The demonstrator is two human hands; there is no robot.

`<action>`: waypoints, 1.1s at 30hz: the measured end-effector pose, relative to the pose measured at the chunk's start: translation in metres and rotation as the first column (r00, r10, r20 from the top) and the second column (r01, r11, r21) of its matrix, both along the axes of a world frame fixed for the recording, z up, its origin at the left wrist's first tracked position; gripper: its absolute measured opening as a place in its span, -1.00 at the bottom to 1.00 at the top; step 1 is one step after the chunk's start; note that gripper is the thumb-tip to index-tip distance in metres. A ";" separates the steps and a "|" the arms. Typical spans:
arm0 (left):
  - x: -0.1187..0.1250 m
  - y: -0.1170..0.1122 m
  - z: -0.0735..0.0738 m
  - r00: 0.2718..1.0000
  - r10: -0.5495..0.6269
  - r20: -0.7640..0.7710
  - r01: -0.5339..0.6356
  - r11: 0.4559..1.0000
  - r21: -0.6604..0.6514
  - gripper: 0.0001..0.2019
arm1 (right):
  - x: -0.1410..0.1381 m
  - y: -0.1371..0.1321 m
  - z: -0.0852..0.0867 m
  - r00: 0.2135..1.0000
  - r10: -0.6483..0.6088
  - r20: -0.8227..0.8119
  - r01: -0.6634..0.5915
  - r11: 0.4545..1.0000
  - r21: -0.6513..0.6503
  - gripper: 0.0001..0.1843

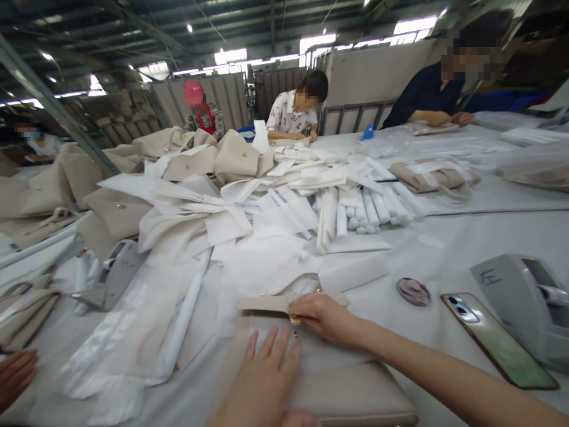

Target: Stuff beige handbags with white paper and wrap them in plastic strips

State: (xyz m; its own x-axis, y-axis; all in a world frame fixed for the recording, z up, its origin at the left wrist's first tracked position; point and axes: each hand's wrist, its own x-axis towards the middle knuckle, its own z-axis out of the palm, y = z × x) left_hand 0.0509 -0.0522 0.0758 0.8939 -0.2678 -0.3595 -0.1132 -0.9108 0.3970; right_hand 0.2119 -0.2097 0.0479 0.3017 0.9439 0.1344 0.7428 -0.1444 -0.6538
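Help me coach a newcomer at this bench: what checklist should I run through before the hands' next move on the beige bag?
1. Left hand spread over the beige bag: ok.
2. Right hand at the beige strip: ok.
3. Firmness of that hold: cannot tell; pressure doesn't show.
4. White sheets clear of the bag: not ok, they crowd its far edge.
5. Phone apart from the bag: ok, it lies to the right.
6. Co-worker's hand away from the bag: ok.
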 end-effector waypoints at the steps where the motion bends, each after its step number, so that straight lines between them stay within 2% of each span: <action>1: -0.012 -0.006 -0.005 1.000 -0.028 -0.011 0.029 0.999 0.014 -0.19 | -0.004 -0.002 -0.001 0.998 0.044 0.052 -0.043 0.999 -0.022 -0.78; 3: -0.029 -0.018 -0.020 1.000 0.002 -0.006 -0.001 0.996 0.088 -0.19 | -0.009 -0.004 -0.002 0.982 0.101 0.162 -0.089 0.993 -0.079 -0.78; 6: -0.037 -0.030 -0.036 0.996 0.087 0.034 -0.091 0.985 0.144 -0.15 | -0.015 -0.007 0.001 0.947 0.162 0.277 -0.117 0.978 -0.170 -0.80; 8: -0.036 -0.031 -0.034 0.994 0.104 0.021 -0.106 0.987 0.120 -0.14 | -0.018 -0.010 0.004 0.938 0.185 0.292 -0.126 0.970 -0.207 -0.76; 10: -0.032 -0.027 -0.025 0.995 0.104 0.010 -0.104 0.994 0.036 -0.20 | -0.020 -0.013 0.006 0.946 0.182 0.269 -0.122 0.966 -0.226 -0.74; 12: -0.023 -0.020 -0.015 0.984 0.171 0.054 -0.164 0.980 -0.114 -0.45 | -0.022 -0.015 0.002 0.960 0.160 0.228 -0.105 0.966 -0.234 -0.75; 13: -0.016 -0.017 -0.012 0.966 0.243 0.084 -0.224 0.955 -0.193 -0.57 | -0.024 -0.016 -0.001 0.968 0.146 0.206 -0.096 0.967 -0.234 -0.76; 15: 0.002 -0.012 -0.011 0.918 0.385 0.099 -0.344 0.894 -0.288 -0.67 | -0.026 -0.014 -0.008 0.980 0.119 0.159 -0.084 0.973 -0.213 -0.76; 17: 0.023 -0.011 -0.016 0.906 0.419 0.056 -0.387 0.877 -0.285 -0.74 | -0.029 -0.012 -0.012 0.990 0.093 0.106 -0.075 0.983 -0.166 -0.74; 21: 0.051 -0.015 -0.033 0.945 0.327 -0.024 -0.325 0.923 -0.205 -0.85 | -0.029 -0.019 -0.009 0.996 0.046 -0.071 -0.050 0.997 -0.057 -0.71; 22: 0.054 -0.016 -0.037 0.947 0.320 -0.029 -0.320 0.931 -0.178 -0.84 | -0.027 -0.027 -0.009 0.993 -0.012 -0.120 0.008 1.000 -0.031 -0.71; 23: 0.055 -0.017 -0.039 0.948 0.316 -0.031 -0.317 0.936 -0.149 -0.82 | -0.024 -0.036 -0.010 0.979 -0.118 -0.168 0.119 0.993 -0.005 -0.71; 24: 0.055 -0.018 -0.041 0.949 0.313 -0.033 -0.315 0.941 -0.121 -0.80 | -0.022 -0.048 -0.013 0.935 -0.276 -0.223 0.286 0.958 0.012 -0.70; 25: 0.055 -0.018 -0.043 0.950 0.309 -0.037 -0.311 0.946 -0.095 -0.78 | -0.020 -0.061 -0.018 0.832 -0.462 -0.307 0.483 0.875 -0.007 -0.70; 26: 0.055 -0.019 -0.044 0.952 0.302 -0.042 -0.305 0.950 -0.072 -0.76 | -0.020 -0.075 -0.023 0.670 -0.624 -0.402 0.657 0.751 -0.071 -0.70; 27: 0.055 -0.019 -0.045 0.954 0.295 -0.047 -0.297 0.953 -0.054 -0.75 | -0.021 -0.088 -0.029 0.485 -0.727 -0.486 0.763 0.623 -0.171 -0.70; 28: 0.055 -0.021 -0.045 0.956 0.287 -0.052 -0.289 0.957 -0.036 -0.74 | -0.024 -0.100 -0.034 0.326 -0.771 -0.546 0.797 0.535 -0.279 -0.69; 29: 0.055 -0.022 -0.046 0.958 0.280 -0.053 -0.282 0.959 -0.020 -0.72 | -0.029 -0.109 -0.039 0.223 -0.783 -0.581 0.788 0.495 -0.365 -0.68; 30: 0.055 -0.024 -0.046 0.960 0.276 -0.051 -0.276 0.961 -0.004 -0.70 | -0.035 -0.114 -0.041 0.164 -0.766 -0.621 0.759 0.501 -0.417 -0.66; 31: 0.055 -0.026 -0.047 0.961 0.272 -0.046 -0.272 0.962 0.011 -0.69 | -0.041 -0.117 -0.042 0.126 -0.720 -0.682 0.717 0.541 -0.439 -0.63; 32: 0.055 -0.028 -0.047 0.962 0.270 -0.039 -0.269 0.963 0.025 -0.67 | -0.046 -0.116 -0.041 0.073 -0.645 -0.761 0.669 0.597 -0.442 -0.59; 33: 0.054 -0.029 -0.046 0.963 0.269 -0.033 -0.268 0.963 0.038 -0.66 | -0.051 -0.114 -0.039 -0.021 -0.540 -0.842 0.611 0.660 -0.438 -0.57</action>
